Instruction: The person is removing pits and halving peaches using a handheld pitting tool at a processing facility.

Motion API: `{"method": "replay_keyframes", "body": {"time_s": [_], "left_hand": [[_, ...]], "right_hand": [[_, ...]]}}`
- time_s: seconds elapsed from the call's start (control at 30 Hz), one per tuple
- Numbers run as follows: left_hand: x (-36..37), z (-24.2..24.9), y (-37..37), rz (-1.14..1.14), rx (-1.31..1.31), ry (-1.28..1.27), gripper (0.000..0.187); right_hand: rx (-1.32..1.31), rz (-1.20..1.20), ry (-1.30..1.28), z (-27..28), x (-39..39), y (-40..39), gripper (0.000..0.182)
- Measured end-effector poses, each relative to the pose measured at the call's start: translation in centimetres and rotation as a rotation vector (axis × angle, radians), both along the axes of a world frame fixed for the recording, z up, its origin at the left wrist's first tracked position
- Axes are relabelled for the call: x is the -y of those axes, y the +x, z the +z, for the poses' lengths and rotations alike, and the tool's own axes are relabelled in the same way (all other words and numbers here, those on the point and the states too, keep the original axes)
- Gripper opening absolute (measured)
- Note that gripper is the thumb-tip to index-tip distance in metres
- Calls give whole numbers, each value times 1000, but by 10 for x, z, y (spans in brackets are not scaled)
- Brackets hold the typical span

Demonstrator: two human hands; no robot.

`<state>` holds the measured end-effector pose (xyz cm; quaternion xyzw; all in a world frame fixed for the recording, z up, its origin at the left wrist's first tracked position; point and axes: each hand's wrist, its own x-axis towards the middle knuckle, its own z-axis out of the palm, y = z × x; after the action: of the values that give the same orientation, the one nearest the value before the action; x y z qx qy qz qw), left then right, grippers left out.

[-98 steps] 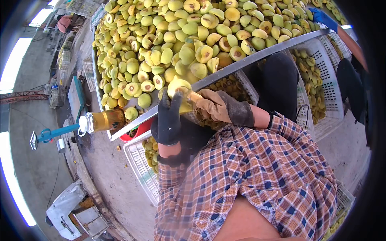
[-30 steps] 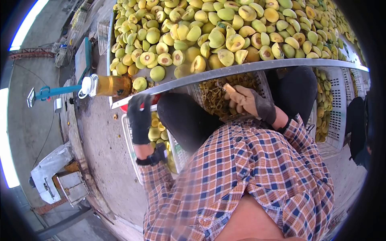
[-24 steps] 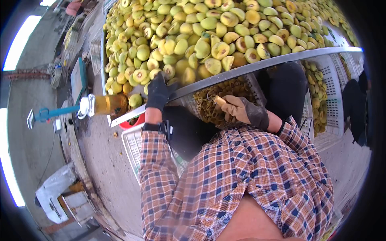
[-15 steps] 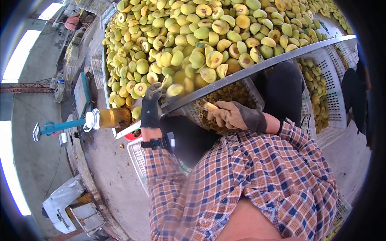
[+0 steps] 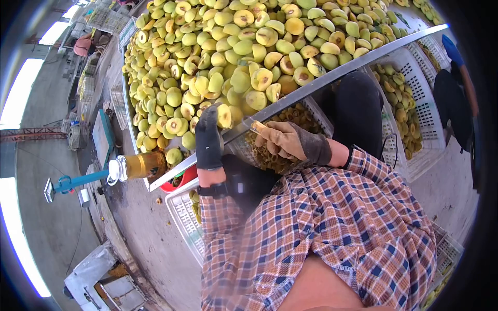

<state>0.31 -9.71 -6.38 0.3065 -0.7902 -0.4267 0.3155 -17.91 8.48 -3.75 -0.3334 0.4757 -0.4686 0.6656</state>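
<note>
Grasping a yellow fruit half (image 5: pixel 224 117) at the fingertips of the black-gloved left hand (image 5: pixel 209 136), by the near metal rim (image 5: pixel 332 78) of a table, with the pale cut face in view. Clasping the wooden handle of a small tool (image 5: pixel 258 126) in the brown-gloved right hand (image 5: pixel 284 141) (too indistinct at the tip to tell its shape). Pointing the tool toward the fruit half, near but apart from it. Facing, beyond the rim, a broad heap of green and yellow fruit halves (image 5: pixel 241 46), many with brown-ringed centres. Sitting in a checked shirt (image 5: pixel 337 217), over brownish scraps (image 5: pixel 302 118) in a crate below the rim. Flanked on the left by a white crate (image 5: pixel 185 212) with a few yellowish pieces inside, a red basin (image 5: pixel 188 177) under the table's corner, and a lidded jar (image 5: pixel 141 166) of amber liquid (resting on what, impossible to tell). Flanked on the right by a perforated crate (image 5: pixel 424 103) full of fruit halves, and farther out by another person's blue-gloved hand (image 5: pixel 453 51).
</note>
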Motion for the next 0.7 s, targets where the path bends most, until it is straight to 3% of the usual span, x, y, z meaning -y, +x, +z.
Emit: {"method": "replay_keyframes", "body": {"time_s": [0.17,0.2,0.3,0.4,0.5,0.6,0.7], "left_hand": [[-27,-20,0,13,-102,-267,43],[-34,-18,-4,9,-221,53,45],[-52,5,-15,6,-280,311,46],[-70,34,-26,-2,-195,210,47],[-75,37,-29,72,-309,420,47],[-66,13,-24,173,-442,524,47],[-65,-5,-23,290,-411,492,48]], "right_hand": [[-66,-37,-99,2,12,10,41],[-84,-48,-113,0,13,12,41],[-74,-58,-204,-11,15,17,37],[-326,-149,-389,-7,9,19,34],[-526,-218,-669,-17,9,19,33],[14,15,-365,-4,6,20,34],[70,-9,-300,12,4,25,35]]}}
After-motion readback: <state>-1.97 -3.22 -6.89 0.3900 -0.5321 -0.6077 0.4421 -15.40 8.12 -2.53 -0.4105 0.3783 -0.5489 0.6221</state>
